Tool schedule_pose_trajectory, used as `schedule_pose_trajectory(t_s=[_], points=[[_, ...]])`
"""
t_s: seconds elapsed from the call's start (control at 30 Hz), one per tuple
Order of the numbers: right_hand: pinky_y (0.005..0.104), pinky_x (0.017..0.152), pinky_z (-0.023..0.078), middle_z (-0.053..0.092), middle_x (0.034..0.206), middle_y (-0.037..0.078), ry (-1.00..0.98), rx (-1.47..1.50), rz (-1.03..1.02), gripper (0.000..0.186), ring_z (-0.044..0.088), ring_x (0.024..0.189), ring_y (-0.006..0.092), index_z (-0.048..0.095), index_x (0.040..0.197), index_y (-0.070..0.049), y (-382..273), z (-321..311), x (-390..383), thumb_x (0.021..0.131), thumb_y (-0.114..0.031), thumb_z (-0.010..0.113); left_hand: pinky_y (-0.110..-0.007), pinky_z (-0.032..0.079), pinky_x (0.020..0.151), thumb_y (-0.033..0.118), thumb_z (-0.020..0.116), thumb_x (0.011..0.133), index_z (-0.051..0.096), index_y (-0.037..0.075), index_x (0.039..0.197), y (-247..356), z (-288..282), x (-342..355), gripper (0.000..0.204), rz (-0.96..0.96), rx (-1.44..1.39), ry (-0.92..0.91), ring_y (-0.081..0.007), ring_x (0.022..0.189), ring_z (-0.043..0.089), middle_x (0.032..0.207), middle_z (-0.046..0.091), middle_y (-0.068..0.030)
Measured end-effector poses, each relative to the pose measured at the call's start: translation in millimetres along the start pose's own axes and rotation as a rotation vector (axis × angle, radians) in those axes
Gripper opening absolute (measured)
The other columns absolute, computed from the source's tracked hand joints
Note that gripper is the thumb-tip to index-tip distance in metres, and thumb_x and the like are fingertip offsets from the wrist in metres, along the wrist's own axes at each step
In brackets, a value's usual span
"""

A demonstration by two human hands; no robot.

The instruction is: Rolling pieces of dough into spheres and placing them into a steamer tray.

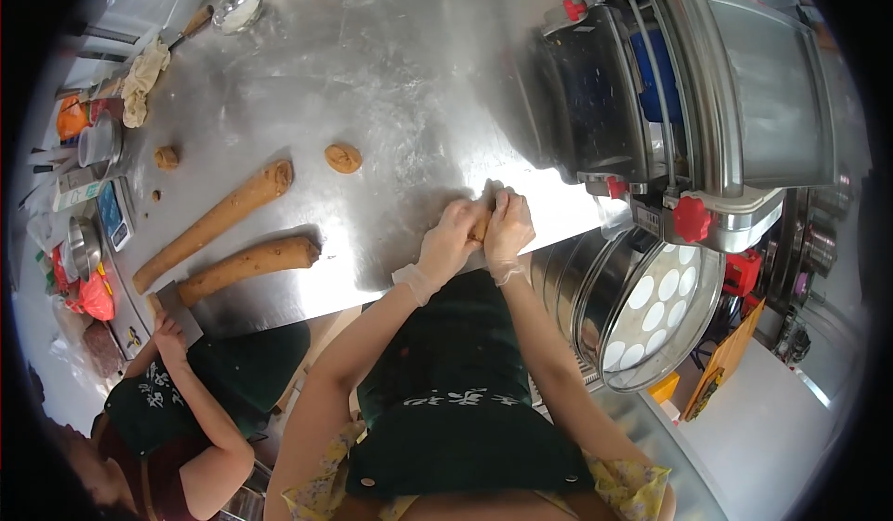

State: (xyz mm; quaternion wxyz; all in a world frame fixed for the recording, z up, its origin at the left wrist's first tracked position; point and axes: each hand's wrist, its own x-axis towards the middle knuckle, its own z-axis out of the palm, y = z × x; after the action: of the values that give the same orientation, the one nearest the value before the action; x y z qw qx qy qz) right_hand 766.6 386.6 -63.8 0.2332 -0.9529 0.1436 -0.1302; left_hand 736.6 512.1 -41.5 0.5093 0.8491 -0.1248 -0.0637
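My left hand (448,234) and my right hand (508,225), both in clear gloves, are closed together around a small piece of brown dough (479,227) near the front edge of the steel table (391,112). The fingers partly hide it. Beyond them, slightly left, sits a flattened dough piece (342,157). Two long dough rolls (228,219) (246,270) lie further left, with small lumps (166,156) behind them.
A co-worker's hand (170,335) holds a metal scraper (179,302) at the lower roll. A large steel machine (777,93) with red knobs occupies the right, above round steel steamers (581,288) with white discs. Bowls (86,247), a scale (118,214), cloth (144,81) and a strainer (234,9) line the left.
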Motion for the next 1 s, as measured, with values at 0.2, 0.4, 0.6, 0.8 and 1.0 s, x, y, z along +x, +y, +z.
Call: schedule_pose_trajectory(t_s=[0.2, 0.4, 0.6, 0.8, 1.0], points=[[0.0428, 0.055, 0.052, 0.068, 0.074, 0.015, -0.136, 0.120, 0.089, 0.027, 0.066, 0.059, 0.0335, 0.067, 0.085, -0.002, -32.5, -8.8, 22.9, 0.098, -0.025, 0.059, -0.039, 0.054, 0.085, -0.003, 0.074, 0.073, 0.060, 0.009, 0.125, -8.2, -6.5, 14.5, 0.055, -0.141, -0.121, 0.115, -0.0317, 0.108, 0.060, 0.121, 0.055, -0.0122], [0.0413, 0.050, 0.050, 0.065, 0.068, 0.015, 0.097, 0.028, -0.283, 0.028, 0.064, 0.055, 0.0307, 0.062, 0.080, -0.004, -21.9, 25.6, 41.3, 0.098, -0.025, 0.060, -0.037, 0.054, 0.087, -0.005, 0.075, 0.072, 0.056, 0.005, 0.130, -27.1, -15.6, 30.6, 0.061, -0.016, 0.076, 0.081, -0.0313, 0.110, 0.059, 0.126, 0.051, -0.0142], [0.0439, 0.049, 0.049, 0.060, 0.054, 0.011, -0.129, -0.064, -0.048, 0.032, 0.060, 0.047, 0.0332, 0.062, 0.076, -0.006, -27.6, 15.5, 35.9, 0.099, -0.029, 0.059, -0.036, 0.053, 0.091, -0.004, 0.072, 0.077, 0.055, 0.006, 0.133, -23.0, -24.2, 31.9, 0.059, -0.189, -0.119, 0.004, -0.0315, 0.113, 0.058, 0.127, 0.051, -0.0151], [0.0441, 0.050, 0.049, 0.061, 0.057, 0.013, 0.085, 0.031, -0.106, 0.039, 0.061, 0.049, 0.0332, 0.064, 0.072, -0.005, -22.8, 20.9, 27.2, 0.099, -0.032, 0.058, -0.037, 0.051, 0.093, 0.000, 0.070, 0.081, 0.053, 0.005, 0.134, -16.2, -19.5, 16.0, 0.056, -0.140, -0.079, -0.042, -0.0303, 0.115, 0.056, 0.126, 0.052, -0.0122], [0.0429, 0.055, 0.051, 0.067, 0.070, 0.014, -0.197, -0.051, 0.058, 0.027, 0.064, 0.058, 0.0328, 0.067, 0.083, -0.005, -24.1, -4.0, 13.3, 0.097, -0.026, 0.060, -0.038, 0.053, 0.091, 0.005, 0.073, 0.079, 0.058, 0.009, 0.129, -8.2, -18.2, 16.3, 0.053, -0.142, 0.035, -0.080, -0.0295, 0.113, 0.056, 0.123, 0.054, -0.0062]])
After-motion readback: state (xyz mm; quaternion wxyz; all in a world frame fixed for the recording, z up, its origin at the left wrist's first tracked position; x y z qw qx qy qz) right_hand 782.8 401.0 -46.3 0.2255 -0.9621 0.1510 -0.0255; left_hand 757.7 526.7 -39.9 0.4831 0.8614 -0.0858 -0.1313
